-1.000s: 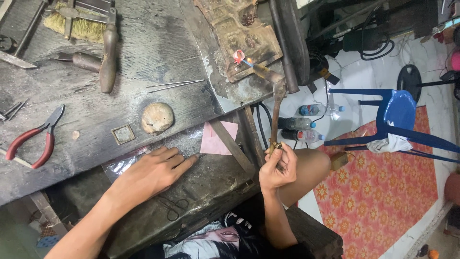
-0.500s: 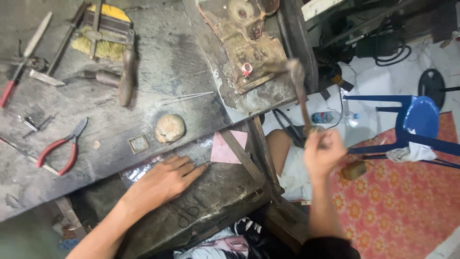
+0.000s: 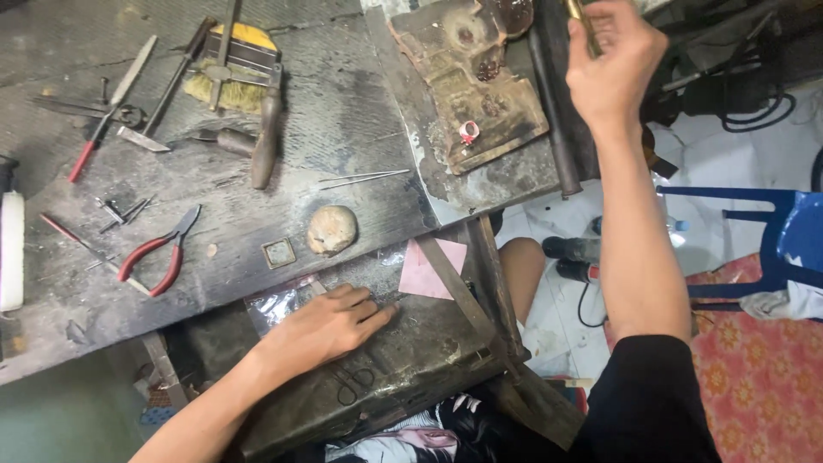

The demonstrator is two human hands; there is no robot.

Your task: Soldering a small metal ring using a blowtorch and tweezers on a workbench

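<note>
Your right hand (image 3: 610, 64) is raised at one o'clock, fingers clenched around a slim brass-coloured metal rod (image 3: 581, 21) that runs up out of the top edge of the view; the grip there is firm, the thumb pressed against the shaft. Your left hand (image 3: 330, 326) lies flat at six o'clock, palm down and fingers released, on a dark, worn pull-out tray (image 3: 411, 360) that juts from under the scarred grey surface (image 3: 343, 120); it grasps nothing. A crumpled clear plastic sheet (image 3: 279, 304) lies partly under that hand, and a pink square of paper (image 3: 431, 267) sits just beside the fingertips, at three o'clock from them.

On the surface, at twelve o'clock from your left hand, rests a rounded pale stone-like lump (image 3: 332, 229), with a small square metal frame (image 3: 279, 252) near it at nine o'clock. Red-handled pliers (image 3: 159, 253) lie farther out at nine o'clock. A yellow-bristled brush (image 3: 233, 73) and a dark wooden-handled tool (image 3: 266, 141) sit at eleven o'clock. A charred brown soldering block (image 3: 471, 77) lies at twelve o'clock, carrying a small red-and-white ring-shaped piece (image 3: 469, 131). A blue plastic chair (image 3: 771, 231) stands on the floor at three o'clock.
</note>
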